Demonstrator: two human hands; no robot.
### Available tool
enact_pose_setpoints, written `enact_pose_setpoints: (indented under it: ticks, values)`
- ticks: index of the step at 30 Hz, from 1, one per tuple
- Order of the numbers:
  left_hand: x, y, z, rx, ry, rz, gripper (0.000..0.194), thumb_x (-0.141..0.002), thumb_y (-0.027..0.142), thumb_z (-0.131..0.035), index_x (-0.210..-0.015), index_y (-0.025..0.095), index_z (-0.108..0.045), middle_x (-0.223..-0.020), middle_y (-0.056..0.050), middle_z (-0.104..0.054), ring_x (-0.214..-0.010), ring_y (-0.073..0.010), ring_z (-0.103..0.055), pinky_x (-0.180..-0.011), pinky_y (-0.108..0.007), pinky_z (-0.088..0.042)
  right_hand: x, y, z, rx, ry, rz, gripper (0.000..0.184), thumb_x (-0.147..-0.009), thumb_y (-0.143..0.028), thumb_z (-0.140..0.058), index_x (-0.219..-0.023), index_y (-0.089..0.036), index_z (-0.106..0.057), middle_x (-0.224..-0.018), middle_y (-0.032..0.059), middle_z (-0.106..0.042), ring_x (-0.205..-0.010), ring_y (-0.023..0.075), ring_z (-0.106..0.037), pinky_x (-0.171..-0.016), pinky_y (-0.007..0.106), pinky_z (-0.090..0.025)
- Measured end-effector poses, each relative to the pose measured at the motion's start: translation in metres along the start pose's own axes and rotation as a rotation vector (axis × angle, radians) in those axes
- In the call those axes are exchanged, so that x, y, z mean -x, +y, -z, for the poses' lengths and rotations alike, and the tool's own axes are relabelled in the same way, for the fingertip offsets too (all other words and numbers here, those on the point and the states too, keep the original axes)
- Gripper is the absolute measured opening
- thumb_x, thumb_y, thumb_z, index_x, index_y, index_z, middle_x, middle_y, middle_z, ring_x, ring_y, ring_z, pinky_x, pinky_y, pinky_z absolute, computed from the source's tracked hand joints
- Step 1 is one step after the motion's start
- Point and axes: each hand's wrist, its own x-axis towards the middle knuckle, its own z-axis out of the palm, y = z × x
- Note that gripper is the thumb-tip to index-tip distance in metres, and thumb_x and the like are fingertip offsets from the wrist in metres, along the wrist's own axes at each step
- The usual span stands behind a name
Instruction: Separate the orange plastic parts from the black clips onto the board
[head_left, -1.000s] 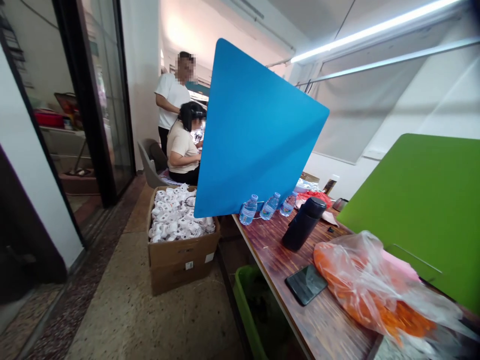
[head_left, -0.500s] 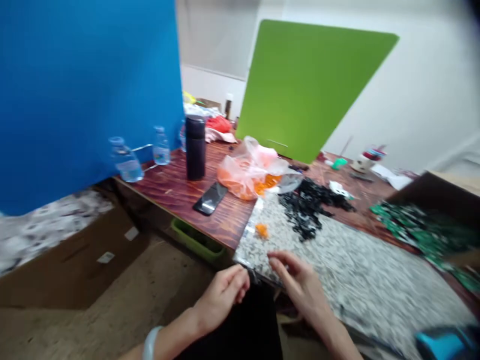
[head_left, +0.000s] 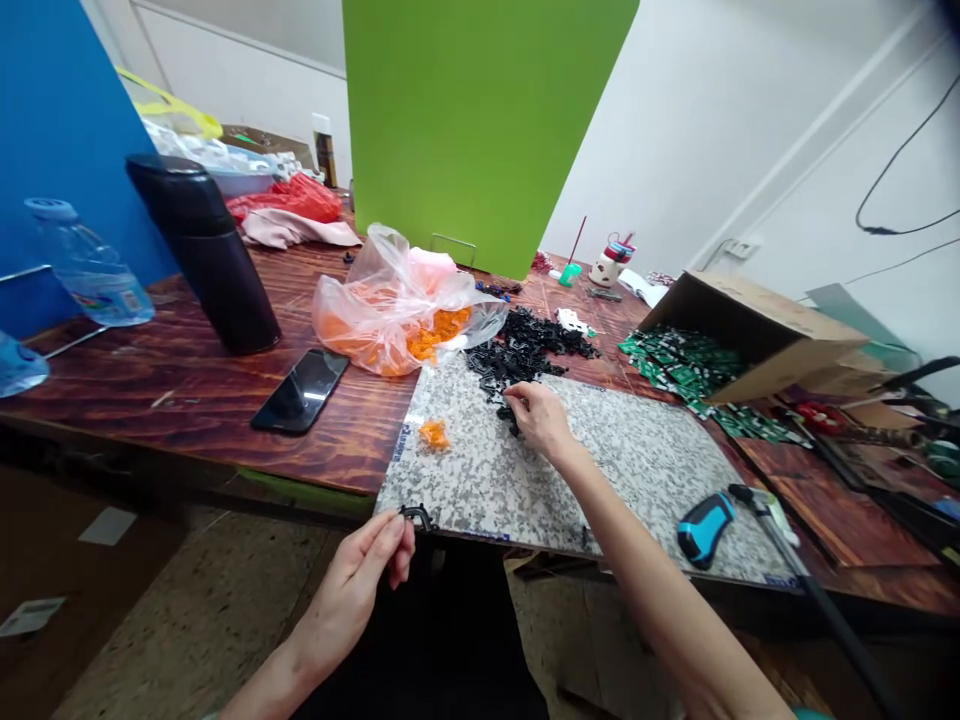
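Change: the view has swung right, off the blue panel, and your hands have parted. Half a second back both sat together at the near edge of the board, blurred, nothing clear in them. Now your left hand [head_left: 352,590] is just past that edge, thumb and fingers clenched on a small hooked black plastic piece [head_left: 416,516]. The piece pokes out above the fingertips, clear of the board.

Your right hand [head_left: 541,420] is forward over the board, fingers [head_left: 525,400] curled down at the near end of the heap of small black plastic pieces [head_left: 517,350]. The tips touch the heap; can't tell whether they have closed on a piece.

Layout: the speckled grey-white stone-pattern board [head_left: 480,480] lies on the red-brown wood-grain table [head_left: 150,390]. The heap straddles its far edge and spills onto the wood. A small clump of orange plastic pieces [head_left: 435,435] sits on the board, left of your right hand. A clear plastic bag of orange pieces [head_left: 390,310] lies just behind the board. At right, a cardboard box [head_left: 757,330] lies on its side beside a spill of flat green pieces [head_left: 675,360].
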Motion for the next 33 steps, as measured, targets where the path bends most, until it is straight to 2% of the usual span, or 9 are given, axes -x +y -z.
enact_pose_setpoints:
  ticks: [4, 11, 16, 24, 29, 33]
  values:
    - [-0.002, 0.001, 0.0, 0.022, 0.01, -0.007, 0.031, -0.09, 0.042, -0.047, -0.072, 0.017, -0.054, -0.063, 0.002, -0.045, -0.059, -0.0125, -0.041, -0.057, -0.024, -0.037, -0.01, -0.004, -0.005, 0.099, -0.034, 0.026, 0.016, -0.084, -0.021, -0.055, -0.083, -0.02, -0.071, -0.082, 0.0076, -0.066, -0.08, 0.0209, -0.059, -0.071, 0.03, -0.041]
    - [0.0, 0.004, -0.002, 0.071, -0.011, 0.003, 0.03, -0.091, 0.04, -0.046, -0.073, 0.016, -0.052, -0.063, 0.003, -0.044, -0.058, -0.0118, -0.041, -0.056, -0.024, -0.037, -0.015, -0.003, -0.013, 0.111, -0.084, 0.087, 0.019, -0.083, -0.036, -0.06, -0.079, -0.021, -0.07, -0.077, 0.0062, -0.065, -0.076, 0.0202, -0.057, -0.068, 0.029, -0.038]
    - [0.003, 0.004, 0.001, 0.079, -0.01, 0.012, 0.03, -0.091, 0.04, -0.045, -0.076, 0.015, -0.053, -0.063, 0.003, -0.044, -0.058, -0.0114, -0.042, -0.055, -0.024, -0.037, -0.01, -0.012, -0.017, 0.055, -0.091, 0.135, 0.015, -0.082, -0.031, -0.06, -0.082, -0.02, -0.069, -0.079, 0.0062, -0.064, -0.077, 0.0202, -0.057, -0.071, 0.03, -0.039]
    - [0.004, 0.004, -0.001, 0.115, 0.008, 0.043, 0.033, -0.088, 0.045, -0.049, -0.075, 0.015, -0.054, -0.062, 0.003, -0.045, -0.057, -0.0114, -0.042, -0.054, -0.024, -0.037, 0.017, -0.055, -0.018, -0.155, -0.184, 0.298, 0.015, -0.087, -0.028, -0.054, -0.083, -0.021, -0.067, -0.077, 0.0015, -0.065, -0.068, 0.014, -0.058, -0.068, 0.025, -0.043]
    - [0.005, 0.011, -0.003, 0.125, 0.009, 0.017, 0.033, -0.087, 0.045, -0.05, -0.074, 0.015, -0.054, -0.062, 0.003, -0.045, -0.056, -0.011, -0.042, -0.054, -0.023, -0.037, 0.022, -0.065, -0.028, -0.235, -0.177, 0.304, 0.018, -0.088, -0.026, -0.052, -0.098, -0.02, -0.065, -0.09, 0.0056, -0.066, -0.074, 0.0159, -0.06, -0.071, 0.027, -0.045]
    - [0.006, 0.011, -0.002, 0.122, 0.02, 0.024, 0.032, -0.087, 0.044, -0.05, -0.074, 0.015, -0.054, -0.062, 0.003, -0.045, -0.056, -0.011, -0.042, -0.054, -0.023, -0.036, 0.02, -0.067, -0.028, -0.272, -0.198, 0.302, 0.014, -0.086, -0.023, -0.054, -0.085, -0.021, -0.067, -0.081, 0.0032, -0.069, -0.072, 0.0164, -0.062, -0.068, 0.027, -0.046]
